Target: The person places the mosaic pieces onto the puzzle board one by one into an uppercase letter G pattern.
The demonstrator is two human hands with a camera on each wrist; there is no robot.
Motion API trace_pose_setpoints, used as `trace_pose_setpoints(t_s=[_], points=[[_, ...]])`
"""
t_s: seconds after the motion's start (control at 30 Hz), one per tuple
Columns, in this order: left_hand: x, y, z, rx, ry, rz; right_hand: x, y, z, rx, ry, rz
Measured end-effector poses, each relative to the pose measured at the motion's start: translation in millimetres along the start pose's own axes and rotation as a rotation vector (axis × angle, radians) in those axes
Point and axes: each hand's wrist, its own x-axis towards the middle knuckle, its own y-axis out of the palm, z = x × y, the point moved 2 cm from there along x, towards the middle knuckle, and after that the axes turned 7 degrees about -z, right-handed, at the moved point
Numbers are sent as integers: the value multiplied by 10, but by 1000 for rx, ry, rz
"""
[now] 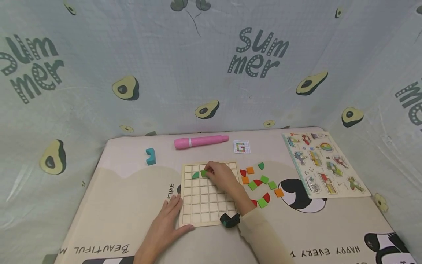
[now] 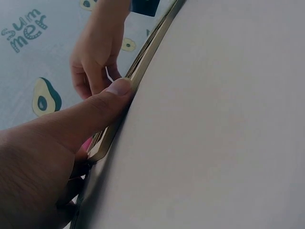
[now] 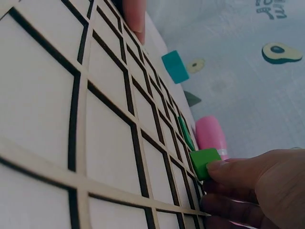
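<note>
A wooden grid board [image 1: 196, 209] lies in the middle of the table. My right hand [image 1: 224, 178] is over its upper part and pinches a green square tile [image 1: 204, 173] between thumb and fingers. In the right wrist view that tile [image 3: 204, 162] is tilted at the grid's dividers. Just left of it, a darker green quarter-round tile [image 1: 196, 175] sits in a cell. My left hand [image 1: 166, 223] rests at the board's lower left corner, fingers extended along the left side. Its thumb [image 2: 114, 90] touches the board's edge in the left wrist view.
Loose red, orange and green tiles [image 1: 264, 179] lie right of the board. Behind it are a pink pen-like tube [image 1: 201, 141] and a small card with a coloured G [image 1: 242, 147]. A teal block [image 1: 151, 156] stands left, a picture puzzle board [image 1: 326, 165] far right.
</note>
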Motion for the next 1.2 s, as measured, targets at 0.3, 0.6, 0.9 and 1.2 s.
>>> trace_pose_setpoints(t_s=[0.3,0.6,0.9,1.2], points=[[30,-29,6,4,-1,-6,54,59,72,-89,0,0],[38,-18,-5,-5,-3,3,22,26,71,-124,-39,1],[31,-12,-5,-5,-1,1,13,40,64,-111,-18,16],[26,-13,-4,-3,-12,14,-81,-38,6,-19,-23,-47]])
